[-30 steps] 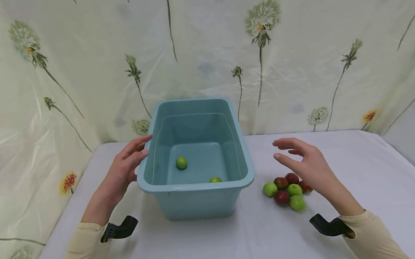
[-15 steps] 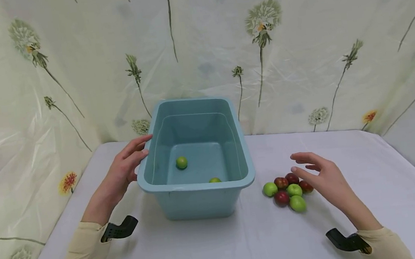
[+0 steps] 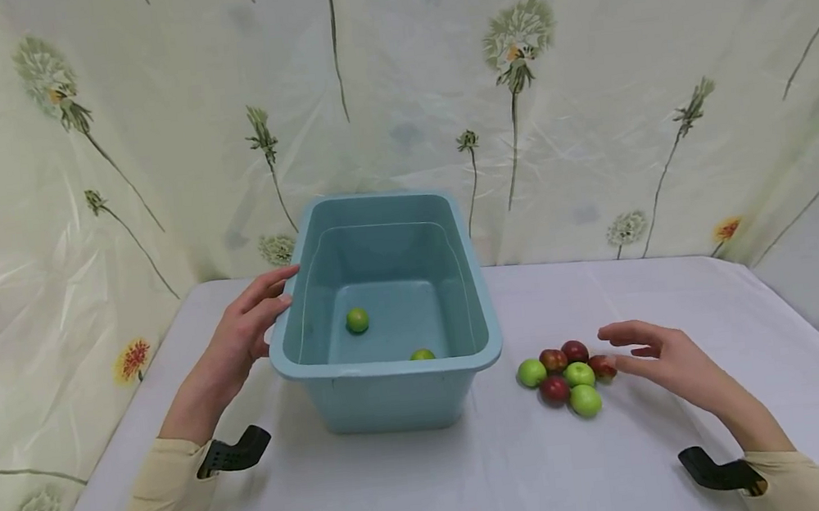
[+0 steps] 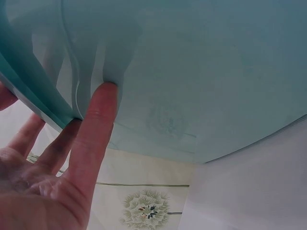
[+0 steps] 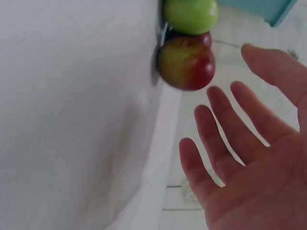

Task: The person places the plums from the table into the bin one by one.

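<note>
A pale blue plastic tub [image 3: 391, 367] stands on the table with two small green fruits [image 3: 357, 320] on its floor, one partly hidden by the near wall. My left hand [image 3: 243, 333] touches the tub's left side with fingers extended; in the left wrist view the thumb [image 4: 96, 124] presses on the outer wall below the rim. To the right lies a cluster of small red and green apples [image 3: 579, 375]. My right hand [image 3: 675, 361] holds nothing, its fingers spread beside the rightmost red-green apple [image 5: 187, 62], thumb tip overlapping it in the head view.
A white cloth [image 3: 550, 480] covers the table. Behind and at the sides hangs a plastic sheet [image 3: 393, 84] printed with dandelions. Black wrist devices [image 3: 234, 451] sit at both cream sleeves.
My right hand has moved right and toward me, from above the apples to their right side, and lower. My left hand and the tub have stayed in place.
</note>
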`<state>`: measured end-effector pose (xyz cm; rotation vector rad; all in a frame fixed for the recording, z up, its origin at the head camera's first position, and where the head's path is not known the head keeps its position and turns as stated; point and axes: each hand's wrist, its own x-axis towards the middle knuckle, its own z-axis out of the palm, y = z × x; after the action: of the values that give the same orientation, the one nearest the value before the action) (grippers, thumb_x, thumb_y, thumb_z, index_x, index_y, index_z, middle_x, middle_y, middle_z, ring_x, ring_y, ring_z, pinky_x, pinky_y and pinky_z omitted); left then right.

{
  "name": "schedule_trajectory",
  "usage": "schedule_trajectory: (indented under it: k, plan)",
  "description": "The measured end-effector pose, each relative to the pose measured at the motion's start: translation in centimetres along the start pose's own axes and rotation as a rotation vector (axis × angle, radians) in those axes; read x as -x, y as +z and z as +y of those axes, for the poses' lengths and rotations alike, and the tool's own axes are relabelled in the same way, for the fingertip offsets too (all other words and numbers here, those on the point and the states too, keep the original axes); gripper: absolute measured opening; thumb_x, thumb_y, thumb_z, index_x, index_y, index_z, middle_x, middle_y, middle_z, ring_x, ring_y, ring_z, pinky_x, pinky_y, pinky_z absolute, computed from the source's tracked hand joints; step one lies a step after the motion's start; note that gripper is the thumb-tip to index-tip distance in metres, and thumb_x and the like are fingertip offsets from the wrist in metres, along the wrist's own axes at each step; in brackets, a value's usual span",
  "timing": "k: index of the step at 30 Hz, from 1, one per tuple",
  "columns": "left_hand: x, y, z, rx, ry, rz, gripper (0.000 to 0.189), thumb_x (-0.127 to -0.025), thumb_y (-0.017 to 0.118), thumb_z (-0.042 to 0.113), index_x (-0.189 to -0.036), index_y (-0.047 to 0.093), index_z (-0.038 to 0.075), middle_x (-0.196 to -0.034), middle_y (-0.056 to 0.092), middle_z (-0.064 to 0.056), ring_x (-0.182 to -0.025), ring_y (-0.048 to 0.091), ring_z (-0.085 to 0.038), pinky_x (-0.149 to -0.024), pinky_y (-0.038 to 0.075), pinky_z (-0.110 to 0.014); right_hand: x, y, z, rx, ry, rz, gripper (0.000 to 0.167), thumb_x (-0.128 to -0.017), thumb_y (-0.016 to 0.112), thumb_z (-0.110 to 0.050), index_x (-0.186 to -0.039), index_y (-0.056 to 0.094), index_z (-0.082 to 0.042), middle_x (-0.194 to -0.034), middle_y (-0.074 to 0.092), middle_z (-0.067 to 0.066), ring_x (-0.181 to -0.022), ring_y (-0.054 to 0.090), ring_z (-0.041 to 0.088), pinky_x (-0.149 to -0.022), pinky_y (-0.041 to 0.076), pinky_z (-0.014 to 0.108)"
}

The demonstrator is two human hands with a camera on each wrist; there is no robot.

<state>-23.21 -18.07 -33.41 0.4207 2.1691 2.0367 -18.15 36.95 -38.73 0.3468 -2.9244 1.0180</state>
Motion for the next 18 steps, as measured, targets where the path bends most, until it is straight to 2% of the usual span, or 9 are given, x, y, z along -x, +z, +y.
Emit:
schedule_trajectory:
  k: [5, 12, 18]
  plan:
    - [0.1, -0.2, -0.1, -0.008, 0.002, 0.007, 0.048, -0.102, 0.050, 0.035, -0.148, 0.043, 0.022, -0.151, 0.036, -0.004, -0.126, 0.047, -0.029, -0.079, 0.054, -0.043, 0.0, 0.1, 1.2, -0.064, 0.014, -0.070, 0.048, -0.094, 0.069, -0.030, -0.134, 0.057, -0.007, -0.130, 0.061, 0.012, -0.117, 0.055, 0.034, -0.083, 0.051, 0.025]
    - [0.1, -0.1, -0.1, 0.001, -0.003, 0.001, 0.050, -0.101, 0.051, 0.038, -0.148, 0.044, 0.022, -0.149, 0.038, -0.003, -0.129, 0.045, -0.028, -0.080, 0.054, -0.044, 0.1, 0.5, 2.3, -0.060, -0.005, -0.103, 0.045, -0.091, 0.072, -0.020, -0.132, 0.060, -0.006, -0.127, 0.062, 0.012, -0.110, 0.055, 0.007, -0.085, 0.049, 0.023]
    - [-0.1, 0.0, -0.1, 0.002, -0.002, 0.003, 0.050, -0.101, 0.051, 0.037, -0.148, 0.043, 0.022, -0.149, 0.038, -0.003, -0.131, 0.042, -0.028, -0.080, 0.054, -0.043, 0.1, 0.4, 2.3, -0.016, -0.009, -0.099, 0.042, -0.091, 0.072, -0.020, -0.130, 0.062, -0.007, -0.125, 0.063, 0.011, -0.109, 0.054, 0.003, -0.086, 0.049, 0.024]
